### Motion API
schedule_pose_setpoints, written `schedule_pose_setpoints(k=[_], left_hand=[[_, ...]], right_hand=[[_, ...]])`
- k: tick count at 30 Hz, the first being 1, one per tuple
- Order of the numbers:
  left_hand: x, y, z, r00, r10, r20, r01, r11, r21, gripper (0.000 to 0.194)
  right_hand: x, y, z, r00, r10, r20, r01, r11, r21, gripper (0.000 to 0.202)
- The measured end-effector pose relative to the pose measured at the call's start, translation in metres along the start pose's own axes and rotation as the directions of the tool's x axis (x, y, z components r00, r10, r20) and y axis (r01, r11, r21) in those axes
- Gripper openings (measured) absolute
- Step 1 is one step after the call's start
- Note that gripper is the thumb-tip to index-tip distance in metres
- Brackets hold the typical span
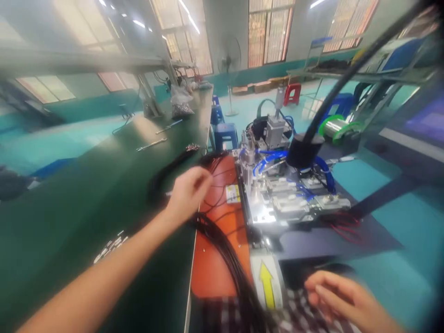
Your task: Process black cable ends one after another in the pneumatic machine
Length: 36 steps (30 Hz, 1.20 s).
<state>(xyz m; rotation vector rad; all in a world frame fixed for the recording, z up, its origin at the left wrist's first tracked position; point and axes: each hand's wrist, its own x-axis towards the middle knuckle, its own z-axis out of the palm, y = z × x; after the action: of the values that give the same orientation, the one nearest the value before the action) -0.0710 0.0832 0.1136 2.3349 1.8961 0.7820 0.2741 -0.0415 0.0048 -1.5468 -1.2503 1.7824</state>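
My left hand (pixel 190 190) is over the left edge of an orange board (pixel 215 273), its fingers curled with the thumb and forefinger near each other; what they hold, if anything, is too small to make out. Thin black cables (pixel 222 240) run across the board and hang down over its front end. At the lower right, my right hand (pixel 335 293) is beside a checked cloth, fingers bent and blurred, and I cannot tell whether anything is between them. A metal machine (pixel 287 199) with blue tubes stands right of the board.
A green table (pixel 76 208) fills the left, bearing small white parts (pixel 111 246), a wrench (pixel 151 144) and a bag of parts (pixel 181 104). A thick black cable (pixel 342 88) crosses the upper right. Behind are a green spool (pixel 338 127) and a blue stool (pixel 226 132).
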Motion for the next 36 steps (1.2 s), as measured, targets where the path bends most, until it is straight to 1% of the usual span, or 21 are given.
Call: schedule_pose_setpoints(k=[1,2,3,4,5,8,11,14,15,17,20,22,24,26,29,30,31,32,34,35,36], left_hand=[[-0.026,0.016,0.001,0.993,0.079,0.086,-0.075,0.996,-0.051,0.019],[-0.05,0.032,0.003,0.961,0.198,0.191,-0.175,0.976,-0.13,0.019],[-0.071,0.047,0.007,0.877,0.37,0.306,-0.3,0.92,-0.251,0.02],[-0.089,0.06,0.012,0.793,0.484,0.37,-0.382,0.868,-0.317,0.022],[-0.103,0.071,0.018,0.742,0.538,0.4,-0.433,0.84,-0.328,0.022],[-0.124,0.091,0.035,0.668,0.573,0.474,-0.517,0.816,-0.259,0.021],[-0.126,0.096,0.046,0.609,0.571,0.55,-0.556,0.802,-0.217,0.02],[-0.124,0.096,0.047,0.585,0.572,0.575,-0.537,0.805,-0.254,0.02],[-0.123,0.095,0.045,0.596,0.573,0.563,-0.511,0.811,-0.285,0.019],[-0.121,0.094,0.04,0.665,0.558,0.496,-0.433,0.83,-0.352,0.018],[-0.119,0.093,0.031,0.851,0.425,0.308,-0.29,0.87,-0.398,0.015],[-0.12,0.094,0.03,0.926,0.309,0.22,-0.199,0.889,-0.412,0.012],[-0.122,0.095,0.032,0.953,0.228,0.202,-0.123,0.895,-0.43,0.008],[-0.126,0.098,0.037,0.959,0.182,0.218,-0.067,0.891,-0.449,0.007],[-0.129,0.102,0.041,0.964,0.13,0.231,-0.011,0.891,-0.454,0.01],[-0.129,0.103,0.042,0.966,0.113,0.233,0.004,0.893,-0.45,0.011],[-0.129,0.104,0.042,0.967,0.097,0.235,0.018,0.895,-0.445,0.012],[-0.129,0.105,0.043,0.967,0.088,0.24,0.029,0.896,-0.443,0.013],[-0.129,0.104,0.044,0.963,0.085,0.256,0.041,0.892,-0.451,0.013],[-0.13,0.104,0.045,0.961,0.088,0.263,0.044,0.888,-0.457,0.012],[-0.13,0.104,0.046,0.959,0.092,0.27,0.046,0.885,-0.463,0.011]], right_hand=[[-0.001,-0.001,-0.001,1.0,-0.019,0.016,0.019,1.0,0.003,0.038],[-0.003,-0.004,-0.001,0.999,-0.034,0.04,0.034,0.999,0.003,0.037],[-0.006,-0.006,-0.001,0.997,-0.05,0.056,0.049,0.999,0.011,0.037],[-0.008,-0.009,-0.001,0.995,-0.06,0.075,0.059,0.998,0.017,0.037],[-0.011,-0.011,-0.001,0.994,-0.066,0.085,0.065,0.998,0.017,0.037],[-0.017,-0.013,0.004,0.988,-0.056,0.146,0.057,0.998,-0.004,0.036],[-0.021,-0.007,0.01,0.978,-0.054,0.2,0.062,0.998,-0.031,0.031],[-0.024,-0.001,0.015,0.969,-0.064,0.237,0.078,0.996,-0.05,0.024],[-0.024,0.001,0.016,0.969,-0.076,0.234,0.088,0.995,-0.04,0.022],[-0.024,0.001,0.016,0.972,-0.123,0.199,0.124,0.992,0.007,0.021],[-0.025,-0.003,0.018,0.97,-0.209,0.125,0.208,0.978,0.026,0.021],[-0.027,-0.007,0.022,0.955,-0.272,0.121,0.281,0.957,-0.066,0.024],[-0.031,-0.011,0.029,0.908,-0.375,0.187,0.409,0.89,-0.201,0.027],[-0.035,-0.012,0.039,0.819,-0.47,0.329,0.563,0.769,-0.302,0.035],[-0.037,-0.009,0.05,0.675,-0.473,0.566,0.714,0.614,-0.337,0.041],[-0.037,-0.008,0.052,0.651,-0.461,0.603,0.731,0.596,-0.334,0.037],[-0.035,-0.008,0.051,0.663,-0.461,0.59,0.72,0.607,-0.335,0.03],[-0.034,-0.009,0.05,0.708,-0.468,0.53,0.682,0.65,-0.337,0.023],[-0.029,-0.016,0.042,0.851,-0.458,0.258,0.521,0.798,-0.304,0.015],[-0.026,-0.021,0.036,0.899,-0.423,0.111,0.437,0.866,-0.244,0.015],[-0.024,-0.027,0.031,0.922,-0.387,-0.003,0.38,0.907,-0.183,0.015]])
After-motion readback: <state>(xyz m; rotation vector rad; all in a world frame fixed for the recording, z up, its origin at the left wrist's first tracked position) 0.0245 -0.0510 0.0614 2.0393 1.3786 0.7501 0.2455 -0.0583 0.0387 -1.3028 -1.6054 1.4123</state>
